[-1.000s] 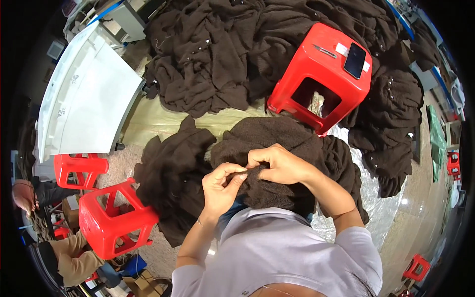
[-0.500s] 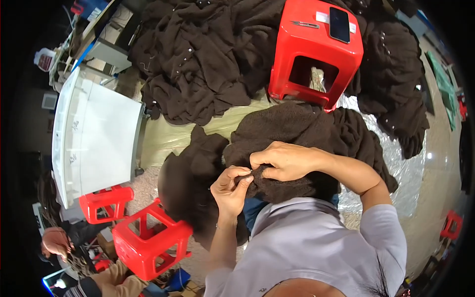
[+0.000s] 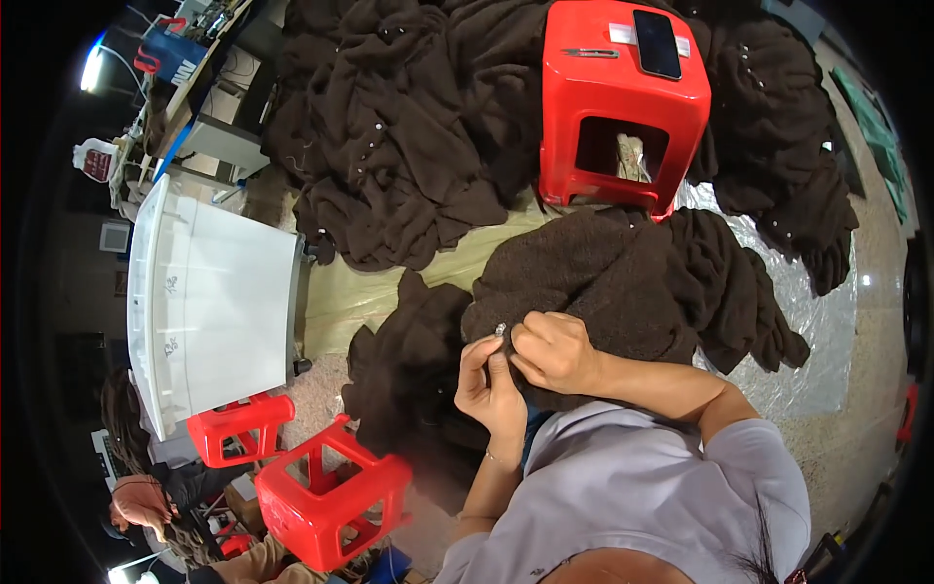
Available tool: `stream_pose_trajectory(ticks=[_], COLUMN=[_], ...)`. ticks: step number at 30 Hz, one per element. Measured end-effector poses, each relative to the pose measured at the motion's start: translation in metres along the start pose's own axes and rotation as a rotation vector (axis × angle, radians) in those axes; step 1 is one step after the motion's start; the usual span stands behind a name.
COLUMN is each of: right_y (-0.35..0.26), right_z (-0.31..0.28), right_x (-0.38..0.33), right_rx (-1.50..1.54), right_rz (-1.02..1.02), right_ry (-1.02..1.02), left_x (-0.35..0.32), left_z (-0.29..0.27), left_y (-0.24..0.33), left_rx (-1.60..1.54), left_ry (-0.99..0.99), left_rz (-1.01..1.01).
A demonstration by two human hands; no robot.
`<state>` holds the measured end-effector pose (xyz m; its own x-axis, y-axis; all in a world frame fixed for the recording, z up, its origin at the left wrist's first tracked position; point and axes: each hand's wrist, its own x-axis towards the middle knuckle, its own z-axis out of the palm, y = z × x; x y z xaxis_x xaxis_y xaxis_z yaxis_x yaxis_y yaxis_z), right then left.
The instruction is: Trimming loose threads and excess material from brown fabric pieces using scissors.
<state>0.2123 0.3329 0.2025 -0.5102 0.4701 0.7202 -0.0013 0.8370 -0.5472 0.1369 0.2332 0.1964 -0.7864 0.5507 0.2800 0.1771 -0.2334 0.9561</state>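
- On the person's lap lies a dark brown fuzzy garment [image 3: 623,282], its nubby fleece bunched in soft folds and spilling toward the floor.
- At its near edge the left hand [image 3: 489,382] pinches a small pale button [image 3: 500,330] between thumb and fingertips, fingers pressed together on it.
- Right beside it, touching, the right hand [image 3: 555,352] is curled tight, gripping a fold of the same garment next to the button.
- Beyond the lap stands a red plastic stool [image 3: 623,107], square and glossy, with a cut-out in its side wall; something pale sits inside the opening, too small to identify. A black phone [image 3: 657,43] lies flat on its top.
- Behind and around the stool, a heap of matching brown garments [image 3: 399,136] covers the floor, dotted with small pale buttons.
- Left of the person is a white plastic bin [image 3: 209,302], boxy and smooth-walled; its contents are not visible.
- Near the lower left stand two more red stools [image 3: 321,492], open-framed.
- Under the garments at right lies crinkled clear plastic sheeting [image 3: 808,360].
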Motion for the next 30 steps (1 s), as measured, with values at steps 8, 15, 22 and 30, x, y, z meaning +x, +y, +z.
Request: stream_pose_trajectory(ticks=[8, 15, 22, 30], right_y=[0.035, 0.073, 0.071, 0.126], right_z=[-0.016, -0.114, -0.117, -0.092], right_x=[-0.022, -0.054, -0.004, 0.334], right_rx=[-0.012, -0.363, 0.354, 1.259], right_rz=[0.04, 0.807, 1.141, 0.613], right_ry=[-0.318, -1.056, -0.805, -0.136], left_x=[0.012, -0.048, 0.044, 0.331], left_z=[-0.023, -0.147, -0.105, -0.031], left_y=[-0.022, -0.121, -0.056, 0.14], left_rx=[0.364, 0.415, -0.001, -0.134], left_ry=[-0.539, -0.722, -0.251, -0.047], left_rz=[-0.153, -0.785, -0.819, 0.476])
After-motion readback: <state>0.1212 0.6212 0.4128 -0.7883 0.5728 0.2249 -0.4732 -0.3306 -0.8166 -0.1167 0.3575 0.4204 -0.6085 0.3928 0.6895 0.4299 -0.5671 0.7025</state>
